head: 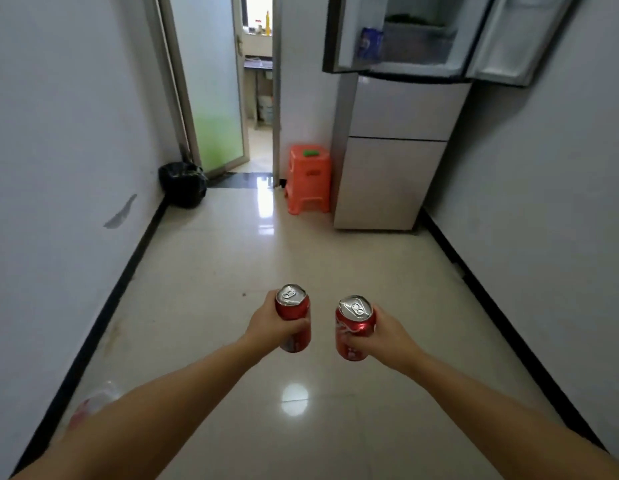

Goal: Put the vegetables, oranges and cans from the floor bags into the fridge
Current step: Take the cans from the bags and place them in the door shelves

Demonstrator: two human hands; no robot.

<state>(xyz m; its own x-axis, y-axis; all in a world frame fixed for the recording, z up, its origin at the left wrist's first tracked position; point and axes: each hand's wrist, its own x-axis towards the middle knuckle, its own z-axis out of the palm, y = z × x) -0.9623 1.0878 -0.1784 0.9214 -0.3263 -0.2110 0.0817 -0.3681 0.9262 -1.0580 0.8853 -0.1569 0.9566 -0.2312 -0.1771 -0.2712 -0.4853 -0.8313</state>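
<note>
I hold two red soda cans upright over the tiled floor, arms stretched forward. My left hand point(271, 322) grips one red can point(292, 308) and my right hand point(384, 336) grips the other red can point(354, 323). The fridge point(394, 133) stands ahead at the right wall, some way off. Both its upper doors hang open. A blue can point(369, 43) sits in the left door shelf point(339, 46), and something dark green lies on a clear drawer point(418, 46) inside. A thin plastic bag point(93, 405) with something red in it lies on the floor at the lower left, partly behind my left forearm.
An orange plastic stool point(309, 180) stands just left of the fridge. A black rubbish bag point(183, 183) sits in the far left corner. Beyond it a glass door point(211, 98) stands open onto another room. Walls close in on both sides of the corridor.
</note>
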